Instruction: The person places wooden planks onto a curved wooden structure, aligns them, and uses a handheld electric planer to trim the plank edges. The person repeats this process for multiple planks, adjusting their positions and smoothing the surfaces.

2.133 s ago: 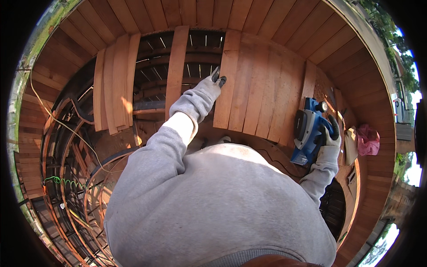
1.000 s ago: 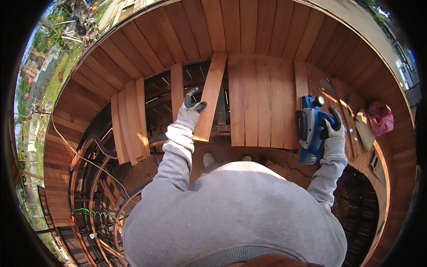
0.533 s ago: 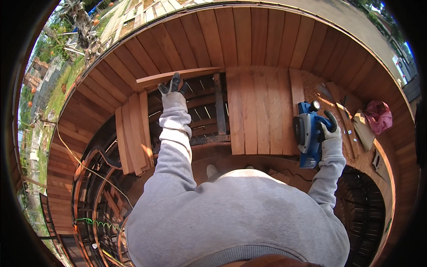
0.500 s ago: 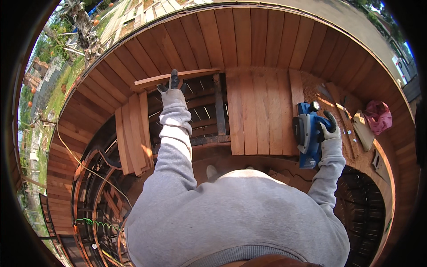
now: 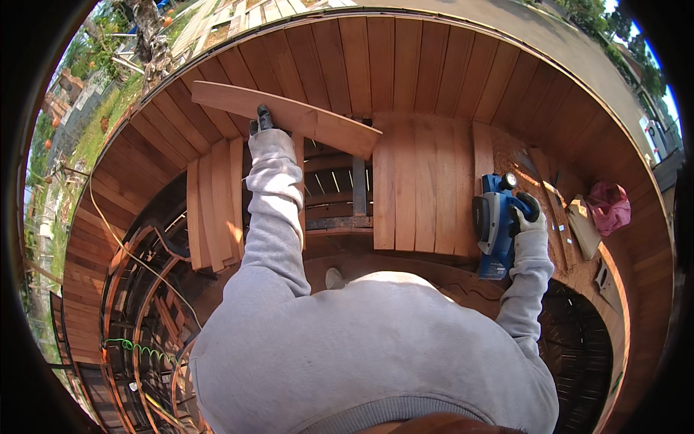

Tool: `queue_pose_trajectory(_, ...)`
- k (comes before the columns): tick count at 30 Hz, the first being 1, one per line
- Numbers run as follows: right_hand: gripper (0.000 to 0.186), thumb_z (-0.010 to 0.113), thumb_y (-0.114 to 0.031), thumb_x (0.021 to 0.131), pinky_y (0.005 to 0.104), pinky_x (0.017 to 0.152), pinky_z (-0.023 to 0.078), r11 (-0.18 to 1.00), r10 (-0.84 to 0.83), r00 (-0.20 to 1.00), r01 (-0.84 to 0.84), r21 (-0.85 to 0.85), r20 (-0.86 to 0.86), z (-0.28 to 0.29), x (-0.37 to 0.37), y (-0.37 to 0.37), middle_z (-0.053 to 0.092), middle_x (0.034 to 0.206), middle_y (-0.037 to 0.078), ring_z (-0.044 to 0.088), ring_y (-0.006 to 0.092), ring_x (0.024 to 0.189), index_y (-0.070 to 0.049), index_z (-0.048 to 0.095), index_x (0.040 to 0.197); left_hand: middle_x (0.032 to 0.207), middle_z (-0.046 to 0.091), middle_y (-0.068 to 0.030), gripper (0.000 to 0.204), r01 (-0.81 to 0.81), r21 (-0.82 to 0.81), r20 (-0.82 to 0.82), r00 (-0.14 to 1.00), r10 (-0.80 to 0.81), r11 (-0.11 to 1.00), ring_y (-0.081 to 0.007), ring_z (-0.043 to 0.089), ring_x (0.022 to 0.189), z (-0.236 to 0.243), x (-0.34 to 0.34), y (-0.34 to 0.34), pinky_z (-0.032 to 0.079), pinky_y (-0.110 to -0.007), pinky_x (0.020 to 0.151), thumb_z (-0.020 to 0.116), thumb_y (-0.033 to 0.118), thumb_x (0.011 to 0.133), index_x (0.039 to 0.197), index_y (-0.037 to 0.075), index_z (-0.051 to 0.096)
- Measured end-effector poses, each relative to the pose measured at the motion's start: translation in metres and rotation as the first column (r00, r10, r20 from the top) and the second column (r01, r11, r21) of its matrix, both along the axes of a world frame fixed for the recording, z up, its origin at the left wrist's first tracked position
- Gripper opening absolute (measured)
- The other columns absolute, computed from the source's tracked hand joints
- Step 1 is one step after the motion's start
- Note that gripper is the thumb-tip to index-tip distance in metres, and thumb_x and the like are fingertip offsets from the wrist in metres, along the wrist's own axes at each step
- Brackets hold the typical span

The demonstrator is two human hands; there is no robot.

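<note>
In the head view, my gloved left hand (image 5: pixel 266 126) is closed on a long wooden plank (image 5: pixel 318 121) held crosswise at the upper edge of the open dark frame (image 5: pixel 358 188), near the curved slatted wall. My gloved right hand (image 5: pixel 530 217) grips the handle of a blue electric planer (image 5: pixel 497 231), which is at the right edge of a row of flat planks (image 5: pixel 423 184). Loose planks (image 5: pixel 202 206) lie overlapping to the left of the opening.
The curved slatted wall (image 5: pixel 340 65) rings me. At the right are sawdust, board offcuts (image 5: pixel 582 224) and a pink bag (image 5: pixel 609 206). A cord (image 5: pixel 130 253) and green coiled hose (image 5: pixel 144 347) run over the curved framework at the left. My shoe (image 5: pixel 334 278) shows below.
My left hand has moved forward and left, turning a plank from lengthwise to crosswise at the top of the opening. My right hand still holds the planer.
</note>
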State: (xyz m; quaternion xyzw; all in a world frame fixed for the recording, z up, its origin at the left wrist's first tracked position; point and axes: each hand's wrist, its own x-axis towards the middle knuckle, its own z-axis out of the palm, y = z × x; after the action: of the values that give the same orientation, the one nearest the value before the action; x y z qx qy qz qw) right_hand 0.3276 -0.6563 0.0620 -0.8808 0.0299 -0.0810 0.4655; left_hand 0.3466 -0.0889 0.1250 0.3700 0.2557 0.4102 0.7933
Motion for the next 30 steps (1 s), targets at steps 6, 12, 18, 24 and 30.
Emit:
queue_pose_trajectory(6, 0.040, 0.073, -0.009, 0.091, 0.0218, 0.054, 0.049, 0.842, 0.018, 0.996, -0.065, 0.535, 0.092, 0.051, -0.043, 0.040, 0.069, 0.093, 0.006, 0.062, 0.0096, 0.065, -0.005, 0.062, 0.129, 0.118, 0.068, -0.0127, 0.053, 0.163, 0.240, -0.255, 0.962, -0.100, 0.957, -0.0249, 0.066, 0.102, -0.004, 0.005, 0.010, 0.052, -0.034, 0.088, 0.070, 0.040, 0.094, 0.131, 0.003, 0.058)
queue_pose_trajectory(12, 0.044, 0.067, -0.009, 0.093, 0.0247, 0.051, 0.050, 0.579, 0.128, 0.982, -0.186, 0.794, 0.136, 0.072, -0.057, 0.074, 0.065, 0.086, 0.006, 0.062, 0.0126, 0.062, -0.003, 0.056, 0.135, 0.115, 0.069, -0.0120, 0.048, 0.316, 0.529, -0.347, 0.927, -0.139, 0.788, -0.0259, 0.065, 0.103, 0.068, 0.059, 0.000, 0.050, -0.033, 0.088, 0.066, 0.038, 0.096, 0.129, 0.003, 0.058)
queue_pose_trajectory(18, 0.045, 0.068, -0.015, 0.090, 0.0223, 0.052, 0.051, 0.214, 0.273, 0.957, -0.155, 0.964, 0.093, 0.093, -0.075, 0.139, 0.066, 0.092, 0.009, 0.060, 0.0127, 0.063, -0.008, 0.056, 0.132, 0.113, 0.069, -0.0113, 0.044, 0.392, 0.721, -0.430, 0.900, -0.075, 0.572, -0.0270, 0.064, 0.103, 0.126, 0.090, -0.024, 0.048, -0.033, 0.089, 0.063, 0.037, 0.098, 0.127, 0.004, 0.059)
queue_pose_trajectory(24, 0.045, 0.073, -0.017, 0.087, 0.0277, 0.059, 0.061, 0.068, 0.370, 0.926, -0.102, 0.992, 0.070, 0.073, -0.087, 0.158, 0.070, 0.106, 0.018, 0.065, 0.0152, 0.066, -0.008, 0.059, 0.128, 0.116, 0.070, -0.0159, 0.056, 0.446, 0.759, -0.521, 0.853, 0.033, 0.475, -0.0369, 0.063, 0.108, 0.132, 0.094, -0.061, 0.047, -0.038, 0.092, 0.061, 0.050, 0.098, 0.130, 0.005, 0.058)
queue_pose_trajectory(30, 0.047, 0.074, -0.022, 0.086, 0.0291, 0.065, 0.063, 0.090, 0.352, 0.936, -0.014, 0.996, -0.019, 0.069, -0.091, 0.177, 0.070, 0.109, 0.016, 0.068, 0.0150, 0.070, -0.007, 0.059, 0.127, 0.109, 0.069, -0.0209, 0.048, 0.438, 0.824, -0.515, 0.843, 0.154, 0.358, -0.0407, 0.064, 0.104, 0.100, 0.104, -0.058, 0.049, -0.041, 0.089, 0.059, 0.046, 0.099, 0.123, 0.005, 0.057)
